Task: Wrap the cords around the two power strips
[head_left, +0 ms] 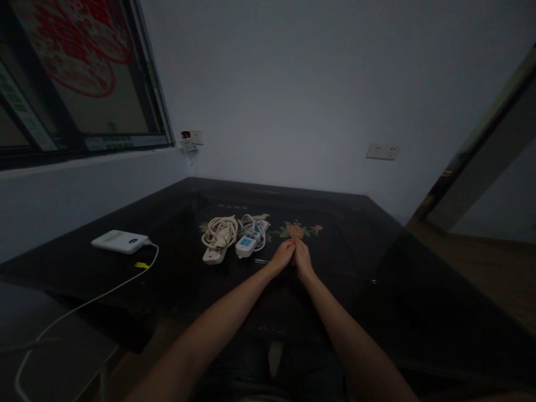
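Note:
My left hand (pixel 284 253) and my right hand (pixel 302 257) rest together over the dark glossy table (pixel 335 312), fingertips meeting beside a printed orange flower (pixel 295 230). Both hands look open, fingers fairly straight, with no object seen in them; the palms are hidden. Just left of my left hand lies a white power strip (pixel 246 245) with a blue label and its cord bundled on top. Farther left is a cream power strip (pixel 215 255), its thick cord (pixel 228 228) coiled over it. Neither strip is touched.
A white power bank (pixel 119 241) lies at the table's left, its white cable (pixel 96 297) dropping over the front edge. Close to it is a yellow tag (pixel 142 265). Wall sockets (pixel 382 151) sit behind the table, and a window (pixel 87 78) is at upper left.

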Demonstrator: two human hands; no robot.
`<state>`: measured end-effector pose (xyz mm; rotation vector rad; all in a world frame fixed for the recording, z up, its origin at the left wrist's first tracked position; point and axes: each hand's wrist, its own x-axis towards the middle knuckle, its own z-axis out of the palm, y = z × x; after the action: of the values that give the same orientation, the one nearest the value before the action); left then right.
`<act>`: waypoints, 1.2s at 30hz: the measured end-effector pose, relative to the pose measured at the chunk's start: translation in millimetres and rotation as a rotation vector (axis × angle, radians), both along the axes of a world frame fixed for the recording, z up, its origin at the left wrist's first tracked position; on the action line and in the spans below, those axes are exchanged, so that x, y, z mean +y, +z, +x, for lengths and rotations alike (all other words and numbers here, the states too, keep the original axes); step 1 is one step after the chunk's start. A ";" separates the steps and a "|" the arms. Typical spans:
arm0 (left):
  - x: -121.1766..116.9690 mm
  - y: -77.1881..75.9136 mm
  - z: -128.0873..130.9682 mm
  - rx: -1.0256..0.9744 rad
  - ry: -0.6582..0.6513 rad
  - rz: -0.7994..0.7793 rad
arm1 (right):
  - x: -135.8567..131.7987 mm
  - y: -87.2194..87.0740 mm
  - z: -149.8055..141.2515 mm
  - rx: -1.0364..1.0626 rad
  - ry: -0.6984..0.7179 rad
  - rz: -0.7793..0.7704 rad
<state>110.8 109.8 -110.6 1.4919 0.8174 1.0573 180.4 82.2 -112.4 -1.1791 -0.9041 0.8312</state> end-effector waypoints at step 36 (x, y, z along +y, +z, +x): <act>-1.0 -9.7 1.2 -0.096 -0.071 -0.189 | 0.7 -1.8 3.2 -0.020 0.035 0.004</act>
<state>111.9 108.9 -120.3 1.2922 0.7687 0.9638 183.6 82.9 -114.2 -1.1729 -0.9447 0.8475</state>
